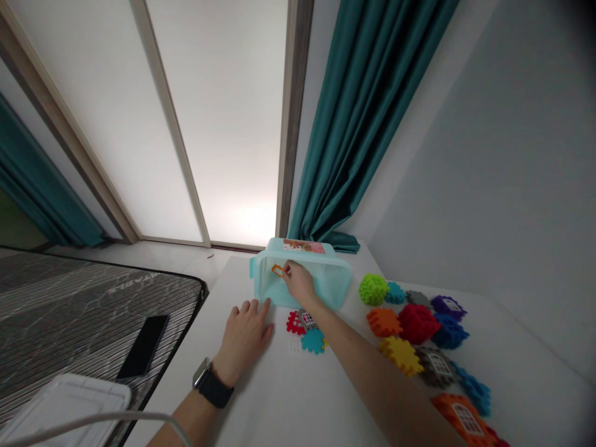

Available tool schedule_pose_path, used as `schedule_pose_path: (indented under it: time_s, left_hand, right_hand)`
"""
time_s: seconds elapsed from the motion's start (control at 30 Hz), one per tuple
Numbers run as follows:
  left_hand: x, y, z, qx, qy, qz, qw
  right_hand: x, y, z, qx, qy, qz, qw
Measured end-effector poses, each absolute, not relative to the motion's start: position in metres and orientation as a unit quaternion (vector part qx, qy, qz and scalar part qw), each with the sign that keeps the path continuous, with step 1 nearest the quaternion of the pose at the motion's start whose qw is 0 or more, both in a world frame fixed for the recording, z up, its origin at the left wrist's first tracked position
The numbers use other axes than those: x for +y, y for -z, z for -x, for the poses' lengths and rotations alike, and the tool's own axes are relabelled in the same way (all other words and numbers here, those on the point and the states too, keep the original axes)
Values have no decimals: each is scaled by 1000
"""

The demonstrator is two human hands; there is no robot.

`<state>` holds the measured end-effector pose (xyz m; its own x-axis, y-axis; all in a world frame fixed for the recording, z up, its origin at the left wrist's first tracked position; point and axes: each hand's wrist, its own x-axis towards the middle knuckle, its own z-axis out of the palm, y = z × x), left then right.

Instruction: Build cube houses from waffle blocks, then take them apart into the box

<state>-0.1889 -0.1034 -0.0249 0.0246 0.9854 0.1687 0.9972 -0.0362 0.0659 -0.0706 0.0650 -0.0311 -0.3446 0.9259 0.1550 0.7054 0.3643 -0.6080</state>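
My right hand (298,280) reaches into a light blue plastic box (333,279) on the white table (288,397), its fingers pinched on a small orange piece (278,269). My left hand (243,335) lies flat on the table just in front of the box, fingers stretched toward its near wall; a dark watch sits on that wrist. A red piece (293,323), a grey window piece (307,318) and a teal gear-shaped piece (313,340) lie under my right forearm.
Several bristly toy blocks in green (373,289), orange, red, yellow, purple and blue are spread at the right. A black phone (143,346) lies on a grey striped mattress at left. A white lid (65,403) is near the bottom left. Teal curtains hang behind.
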Motion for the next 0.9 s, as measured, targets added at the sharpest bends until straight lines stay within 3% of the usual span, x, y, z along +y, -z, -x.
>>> schedule_pose_path:
  time_s: [0.27,0.5,0.9]
  left_hand:
    - [-102,20,188,-681,82,727,28]
    - [-101,22,181,-645,285,709,22]
    - [-110,32,154,-530,327,782,-30]
  right_hand:
    - [46,27,46,-724,-381,466,337]
    - [-18,15,0,-564,-575,411,427]
    - [-79,33,-42,-526,-565,425,473]
